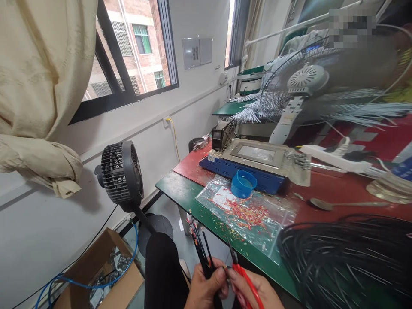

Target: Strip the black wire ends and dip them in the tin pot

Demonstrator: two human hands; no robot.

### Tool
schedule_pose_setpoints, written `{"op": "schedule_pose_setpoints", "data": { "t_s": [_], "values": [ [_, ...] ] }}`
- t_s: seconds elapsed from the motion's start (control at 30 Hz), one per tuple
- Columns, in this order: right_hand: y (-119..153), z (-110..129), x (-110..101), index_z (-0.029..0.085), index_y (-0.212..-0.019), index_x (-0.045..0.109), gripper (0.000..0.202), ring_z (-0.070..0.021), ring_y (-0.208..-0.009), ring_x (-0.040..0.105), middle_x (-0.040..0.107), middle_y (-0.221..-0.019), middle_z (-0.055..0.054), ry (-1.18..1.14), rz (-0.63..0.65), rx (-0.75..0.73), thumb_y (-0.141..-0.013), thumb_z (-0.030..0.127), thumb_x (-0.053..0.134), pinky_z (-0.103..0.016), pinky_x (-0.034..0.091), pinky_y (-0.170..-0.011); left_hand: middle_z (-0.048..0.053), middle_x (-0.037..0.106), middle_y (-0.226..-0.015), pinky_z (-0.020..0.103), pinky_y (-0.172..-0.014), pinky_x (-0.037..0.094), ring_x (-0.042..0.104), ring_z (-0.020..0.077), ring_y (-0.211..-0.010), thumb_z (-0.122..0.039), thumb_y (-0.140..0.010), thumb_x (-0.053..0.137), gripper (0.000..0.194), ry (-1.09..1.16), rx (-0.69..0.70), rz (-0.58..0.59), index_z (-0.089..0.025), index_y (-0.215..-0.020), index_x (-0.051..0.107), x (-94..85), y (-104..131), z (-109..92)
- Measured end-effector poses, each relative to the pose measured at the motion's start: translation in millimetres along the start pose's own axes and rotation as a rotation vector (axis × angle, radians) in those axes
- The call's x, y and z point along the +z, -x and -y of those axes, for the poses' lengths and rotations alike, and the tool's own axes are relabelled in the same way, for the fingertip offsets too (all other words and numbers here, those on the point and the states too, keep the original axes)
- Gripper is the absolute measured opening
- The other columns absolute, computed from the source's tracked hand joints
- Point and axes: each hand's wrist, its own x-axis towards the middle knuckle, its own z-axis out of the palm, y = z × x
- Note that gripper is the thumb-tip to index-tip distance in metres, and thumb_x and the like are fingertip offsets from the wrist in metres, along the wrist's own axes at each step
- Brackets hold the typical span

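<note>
Near the bottom middle, my left hand is closed around several thin black cables, whose stripped ends point up with bits of red showing. Close beside it, my right hand grips red-handled scissors or cutters, their dark blades pointing up. The fingertips of both hands nearly meet at a small wire end, too small to make out clearly. Beyond the hands, red and yellow scraps lie on a clear plastic bag on the green table edge. A blue round container stands at the bag's back.
A blue-sided heating device sits on the red mat. Coiled black cables lie at right, near a spoon. A dark fan and an open cardboard box are at left. A large fan stands behind.
</note>
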Motion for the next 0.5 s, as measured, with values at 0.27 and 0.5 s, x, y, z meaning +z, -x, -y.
{"op": "schedule_pose_setpoints", "data": {
  "t_s": [0.27,0.5],
  "values": [
    [-7.1,-5.7,-3.7,0.016,-0.052,0.054,0.066,-0.0044,-0.031,0.032,0.038,-0.038,0.005,-0.082,0.087,0.026,-0.059,0.082,0.052,-0.019,0.027,-0.034,-0.004,0.050,-0.038,0.021,-0.041,0.019,0.038,0.0030,-0.036,-0.044,-0.056,0.076,0.039,0.052,-0.008,0.052,-0.012,-0.070,0.061,-3.2,-1.4,1.7],
    [-13.3,-16.7,-13.6,0.017,-0.054,0.054,0.062,-0.0062,-0.032,0.035,0.045,-0.039,0.003,0.084,-0.065,-0.014,-0.065,0.078,0.050,-0.020,0.029,-0.035,0.000,0.057,-0.043,0.022,-0.042,0.026,0.045,0.0053,-0.036,-0.043,-0.055,0.077,0.038,0.066,-0.018,0.038,-0.010,-0.064,0.062,0.7,-0.3,-1.2]
  ]
}}
